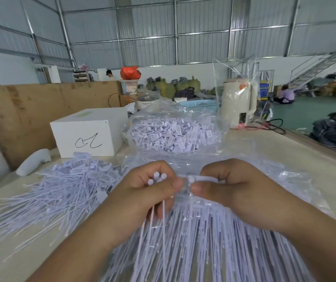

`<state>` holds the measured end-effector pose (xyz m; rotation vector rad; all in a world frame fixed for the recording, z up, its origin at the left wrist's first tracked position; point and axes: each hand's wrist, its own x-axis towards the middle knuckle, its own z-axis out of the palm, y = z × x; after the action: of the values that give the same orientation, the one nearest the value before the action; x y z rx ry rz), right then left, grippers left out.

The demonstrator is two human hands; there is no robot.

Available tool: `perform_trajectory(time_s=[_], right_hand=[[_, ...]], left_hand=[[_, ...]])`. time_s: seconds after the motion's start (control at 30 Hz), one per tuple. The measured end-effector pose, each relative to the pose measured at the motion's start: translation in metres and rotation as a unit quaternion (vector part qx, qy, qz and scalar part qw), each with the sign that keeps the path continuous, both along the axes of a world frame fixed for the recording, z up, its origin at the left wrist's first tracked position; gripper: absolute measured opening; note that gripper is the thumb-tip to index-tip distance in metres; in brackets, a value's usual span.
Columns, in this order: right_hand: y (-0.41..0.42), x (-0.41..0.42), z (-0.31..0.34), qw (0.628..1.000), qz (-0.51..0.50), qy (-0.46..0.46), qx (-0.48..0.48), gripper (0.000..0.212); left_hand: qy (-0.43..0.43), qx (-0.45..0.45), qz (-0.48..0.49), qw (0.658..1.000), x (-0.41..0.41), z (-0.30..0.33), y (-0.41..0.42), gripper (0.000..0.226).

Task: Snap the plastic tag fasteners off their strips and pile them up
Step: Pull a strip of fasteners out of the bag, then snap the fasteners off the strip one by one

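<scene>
Both hands are working right over the bundle of uncut fasteners (193, 237), probably so nothing travels far. The left hand (142, 192) is curling around a few loose fasteners (157, 178), the right hand (234, 186) is pinching the white strip (203, 178) tight, braced for snapping. The finished pile (61, 186) is sitting just left, handy for dropping.

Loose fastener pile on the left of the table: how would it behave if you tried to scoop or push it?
The loose fastener pile probably tangles: its long thin tails cross at many angles, so a scoop would likely drag neighbours along. The tails look slender and likely flex rather than stay stiff. Each piece looks light, so a push would probably scatter them across the table rather than move the pile whole.
</scene>
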<state>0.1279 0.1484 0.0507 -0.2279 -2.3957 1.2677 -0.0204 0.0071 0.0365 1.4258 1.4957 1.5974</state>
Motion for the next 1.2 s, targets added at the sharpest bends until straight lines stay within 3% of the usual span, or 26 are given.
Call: perform_trajectory(time_s=[0.2, 0.37, 0.5, 0.57, 0.63, 0.77, 0.87, 1.0, 1.2], right_hand=[[-0.027, -0.019, -0.014, 0.985, -0.113, 0.126, 0.029, 0.045], [-0.040, -0.024, -0.015, 0.967, -0.156, 0.201, 0.027, 0.044], [-0.036, -0.022, -0.012, 0.936, -0.205, 0.281, -0.057, 0.047], [-0.026, -0.018, -0.007, 0.933, -0.213, 0.285, -0.054, 0.052], [-0.018, -0.014, -0.008, 0.962, -0.150, 0.227, -0.032, 0.053], [-0.002, -0.006, -0.002, 0.993, -0.024, 0.110, -0.035, 0.041], [0.011, 0.004, 0.006, 0.998, -0.013, 0.057, 0.009, 0.042], [0.013, 0.009, 0.008, 0.999, 0.034, -0.030, 0.012, 0.040], [0.012, 0.011, 0.013, 0.992, 0.094, -0.037, -0.076, 0.040]], left_hand=[[-0.034, 0.110, 0.178, 0.977, 0.020, -0.003, 0.015, 0.023], [-0.112, 0.161, 0.176, 0.964, 0.037, -0.003, 0.017, 0.024], [-0.276, 0.155, 0.170, 0.933, 0.027, -0.001, 0.016, 0.022], [-0.308, 0.158, 0.170, 0.923, 0.010, 0.002, 0.013, 0.020], [-0.262, 0.133, 0.161, 0.942, -0.001, 0.002, 0.010, 0.022], [-0.050, 0.012, 0.062, 0.997, -0.002, -0.001, 0.008, 0.020], [0.064, -0.072, 0.045, 0.994, -0.002, 0.001, 0.004, 0.029], [0.001, -0.057, 0.047, 0.997, 0.005, 0.000, 0.004, 0.022], [-0.032, -0.005, -0.012, 0.999, 0.025, -0.001, 0.008, 0.016]])
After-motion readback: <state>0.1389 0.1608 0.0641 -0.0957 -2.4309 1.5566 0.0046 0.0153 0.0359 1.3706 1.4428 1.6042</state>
